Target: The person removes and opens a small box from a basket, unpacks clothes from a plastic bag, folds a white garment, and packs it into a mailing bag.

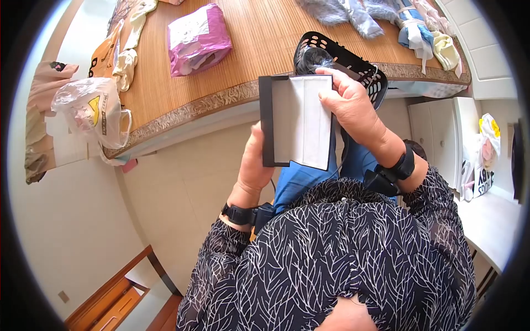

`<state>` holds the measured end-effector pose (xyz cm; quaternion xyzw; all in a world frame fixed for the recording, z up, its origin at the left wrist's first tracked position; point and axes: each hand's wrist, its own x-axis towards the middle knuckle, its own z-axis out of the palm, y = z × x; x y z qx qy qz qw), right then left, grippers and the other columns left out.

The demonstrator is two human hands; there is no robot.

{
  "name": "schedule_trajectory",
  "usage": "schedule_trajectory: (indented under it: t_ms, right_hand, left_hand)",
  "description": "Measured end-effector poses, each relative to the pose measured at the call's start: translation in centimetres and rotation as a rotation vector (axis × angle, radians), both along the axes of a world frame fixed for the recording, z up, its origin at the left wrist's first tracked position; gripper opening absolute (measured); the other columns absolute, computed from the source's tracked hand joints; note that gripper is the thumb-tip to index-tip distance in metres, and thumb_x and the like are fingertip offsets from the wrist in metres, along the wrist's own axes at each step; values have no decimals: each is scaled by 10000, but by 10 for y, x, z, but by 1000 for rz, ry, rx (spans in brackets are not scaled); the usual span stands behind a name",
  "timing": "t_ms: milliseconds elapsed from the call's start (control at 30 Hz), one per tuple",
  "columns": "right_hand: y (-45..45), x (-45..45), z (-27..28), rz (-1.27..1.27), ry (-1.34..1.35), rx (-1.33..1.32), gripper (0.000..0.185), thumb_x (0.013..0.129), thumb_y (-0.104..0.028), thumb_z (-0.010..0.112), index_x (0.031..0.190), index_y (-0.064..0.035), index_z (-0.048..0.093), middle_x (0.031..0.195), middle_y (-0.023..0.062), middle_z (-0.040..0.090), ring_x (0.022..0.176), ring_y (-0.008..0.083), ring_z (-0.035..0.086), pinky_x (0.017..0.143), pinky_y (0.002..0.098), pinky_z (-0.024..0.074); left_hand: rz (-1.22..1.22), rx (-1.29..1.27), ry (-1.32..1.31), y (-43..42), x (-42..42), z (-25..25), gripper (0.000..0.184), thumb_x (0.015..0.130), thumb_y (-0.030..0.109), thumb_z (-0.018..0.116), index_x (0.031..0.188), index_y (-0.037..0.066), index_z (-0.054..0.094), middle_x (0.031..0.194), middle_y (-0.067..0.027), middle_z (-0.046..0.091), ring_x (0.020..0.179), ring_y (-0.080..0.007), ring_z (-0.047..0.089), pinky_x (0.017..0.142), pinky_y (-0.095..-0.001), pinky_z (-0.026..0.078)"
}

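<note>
Bamboo mat [259, 38] on my feed
I see a pink plastic parcel [214, 44] on it, clothes [415, 30] far right, a translucent bag [83, 105] by its left edge, a white cabinet [439, 132] at right.

It's black on the outside and whitish within for the box [312, 121], and here's the blouse [342, 248], black and alive with white branching twigs, next to plain blue trousers [298, 179] and all-black wrist straps [406, 164]! Over to the mat [259, 38], honey-brown with fine stripes and a swirling greyish-brown border [204, 103], where a magenta package [219, 30] flashes a white label [189, 28]! Solid black for the hole-dotted basket [354, 62], soft grey for the fluffy garment [329, 11], beige across the floor [182, 171]!
</note>
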<state>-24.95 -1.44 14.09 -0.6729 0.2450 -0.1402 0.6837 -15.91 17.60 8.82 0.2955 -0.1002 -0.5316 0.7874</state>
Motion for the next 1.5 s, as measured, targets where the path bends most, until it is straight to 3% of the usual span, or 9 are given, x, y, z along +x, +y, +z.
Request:
schedule_trajectory:
  t_ms: [67,167,233,400,600,800,967,1300,1500]
  right_hand:
    - [3,-2,-5,10,7,-19,399,877,-10,505,1268,32,431,1101,55,582,984,86,540,880,229,440]
    - [13,-2,-12,10,-66,57,406,872,-2,501,1266,56,417,1100,74,592,978,92,545,872,236,446]
    - [15,-2,-13,7,-127,159,388,882,6,486,1260,57,415,1101,81,591,978,91,546,877,241,447]
    - [14,-7,-25,58,-3,225,405,919,-93,494,1303,6,409,986,-5,599,812,28,543,691,179,456]
    - [16,-7,-24,42,17,240,391,906,-43,493,1277,45,406,897,18,593,765,54,562,667,198,483]
    - [16,-21,-32,128,87,260,460,879,-55,541,1299,42,380,888,30,592,736,69,575,645,232,517]
    - [21,-25,-32,192,122,276,482,851,-37,567,1298,24,396,810,1,585,687,53,562,563,206,477]
    - [24,-27,-30,196,116,307,461,842,9,491,1295,26,406,842,19,606,703,70,595,591,227,504]
    - [20,-36,-26,248,71,271,470,865,-25,515,1323,-9,410,798,6,602,678,65,573,603,220,483]
  left_hand:
    - [140,333,-376,-8,-5,16,476,916,292,530,1287,12,430,1122,-31,569,983,-111,546,868,-247,441]
    - [155,483,-581,3,2,2,375,883,109,541,1234,-7,473,1093,-30,585,991,-87,531,871,-231,424]
    - [130,460,-515,14,11,-13,357,882,101,533,1218,-8,479,1080,-36,592,981,-90,539,868,-237,432]
    - [100,399,-285,22,7,-1,356,835,9,477,1190,-18,492,1060,-52,601,900,-95,572,799,-229,469]
    - [121,482,-429,20,10,-8,401,777,-49,434,1171,-29,499,1043,-59,602,874,-94,580,771,-221,477]
    - [120,539,-382,21,13,-26,373,778,-46,437,1141,-31,521,1008,-55,611,849,-98,584,754,-222,481]
    - [162,597,-313,14,8,-23,373,772,-37,439,1137,-34,520,992,-56,611,831,-105,589,732,-232,491]
    - [72,546,-148,21,9,-39,436,682,-24,453,1112,-36,519,982,-83,606,833,-140,596,729,-257,496]
    - [132,493,-224,17,6,-41,426,733,21,516,1153,-36,477,1019,-114,599,873,-172,608,767,-275,505]
